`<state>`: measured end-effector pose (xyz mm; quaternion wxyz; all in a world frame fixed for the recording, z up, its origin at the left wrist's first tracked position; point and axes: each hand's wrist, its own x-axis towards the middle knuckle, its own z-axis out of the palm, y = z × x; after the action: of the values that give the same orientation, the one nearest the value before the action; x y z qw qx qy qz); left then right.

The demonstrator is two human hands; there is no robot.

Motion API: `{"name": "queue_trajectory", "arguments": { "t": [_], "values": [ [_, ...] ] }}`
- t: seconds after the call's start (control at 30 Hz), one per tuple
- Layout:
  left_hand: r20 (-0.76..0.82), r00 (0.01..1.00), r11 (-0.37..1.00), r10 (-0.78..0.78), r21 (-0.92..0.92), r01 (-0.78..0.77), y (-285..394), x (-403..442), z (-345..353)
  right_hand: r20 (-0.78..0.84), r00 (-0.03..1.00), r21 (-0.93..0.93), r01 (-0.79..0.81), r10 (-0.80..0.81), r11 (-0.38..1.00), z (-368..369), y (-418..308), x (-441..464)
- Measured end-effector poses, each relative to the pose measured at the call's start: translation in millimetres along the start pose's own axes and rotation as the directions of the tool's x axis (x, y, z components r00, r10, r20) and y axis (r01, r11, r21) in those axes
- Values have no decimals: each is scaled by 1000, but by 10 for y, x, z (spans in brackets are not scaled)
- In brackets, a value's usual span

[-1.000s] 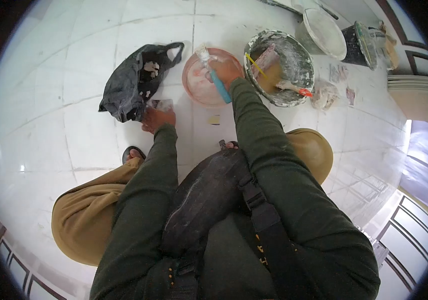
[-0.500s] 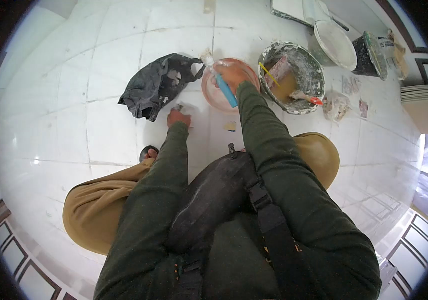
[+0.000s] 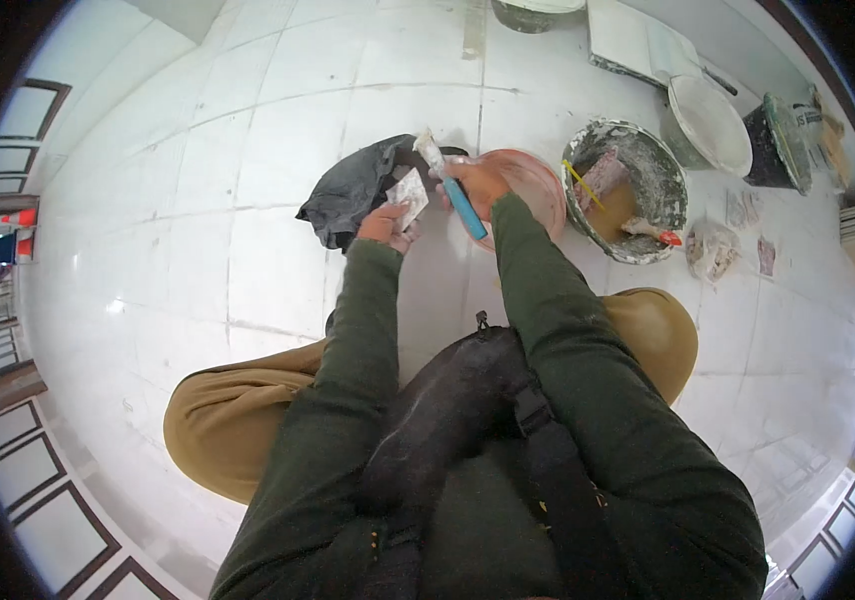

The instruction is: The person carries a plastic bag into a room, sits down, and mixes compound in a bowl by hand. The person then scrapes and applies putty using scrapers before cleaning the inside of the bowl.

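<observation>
A crumpled black plastic bag (image 3: 348,197) lay at left on the white tiled floor (image 3: 268,262), just beyond my left fingers (image 3: 384,218). They gripped a pale, flat piece (image 3: 410,194), which jutted past their tips, tilted, in front of the bag. To its right, my right fingers (image 3: 463,173) were closed around a blue-handled tool (image 3: 465,208); its white-crusted end pointed away from me, near the pale piece. Partly hidden behind that grip sat a pink basin (image 3: 540,185). Next came a splattered bucket (image 3: 666,175) holding murky liquid (image 3: 614,207) and a yellow stick (image 3: 583,185), then a clear bag of scraps (image 3: 714,250). At far right, lettering on a packet (image 3: 810,115) was too small to read.
</observation>
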<state>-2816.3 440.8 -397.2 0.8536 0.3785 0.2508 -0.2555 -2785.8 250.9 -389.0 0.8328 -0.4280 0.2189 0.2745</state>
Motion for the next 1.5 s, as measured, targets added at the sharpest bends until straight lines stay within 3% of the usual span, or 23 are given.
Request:
{"name": "queue_trajectory", "arguments": {
  "t": [0.1,0.23,0.5,0.6,0.7,1.0,1.1,1.13,1.2,1.33,1.43,1.5],
  "values": [
    [-7,1000,996,-21,-82,20,-75,-7,70,-13,999,-67,-39,38,997,58,-5,-69],
    [-31,999,1000,-25,16,26,-156,89,184,88,995,-138,50,-38,989,-11,70,-55],
    [-68,996,993,-50,101,56,-228,214,215,106,994,-212,28,-6,977,99,-21,-263],
    [-176,983,996,-47,-78,34,-209,214,264,70,997,-222,2,14,975,65,54,-141],
    [-69,994,996,-81,21,83,-161,231,192,85,996,-218,-8,27,976,50,80,-109],
    [-126,982,987,-140,-99,128,-131,345,156,49,998,-255,-32,46,966,8,156,-99],
    [-248,968,998,-34,-64,19,-123,400,119,60,996,-321,-50,73,946,-86,176,-70],
    [-270,960,992,-71,-124,39,-85,426,22,58,994,-355,-62,88,933,-80,162,-102],
    [-295,943,965,-151,-249,77,-8,491,-150,5,997,-251,-75,79,965,-47,37,-238],
    [-281,956,960,-82,-281,0,-92,537,-192,-6,999,-50,53,-53,997,81,51,-260],
    [-302,951,973,-66,-231,-6,-33,481,-165,-24,998,-103,49,-52,993,94,81,-223],
    [-318,947,994,39,-86,-70,-56,498,-187,-60,998,-151,17,-26,988,87,34,-201]
  ]
}}
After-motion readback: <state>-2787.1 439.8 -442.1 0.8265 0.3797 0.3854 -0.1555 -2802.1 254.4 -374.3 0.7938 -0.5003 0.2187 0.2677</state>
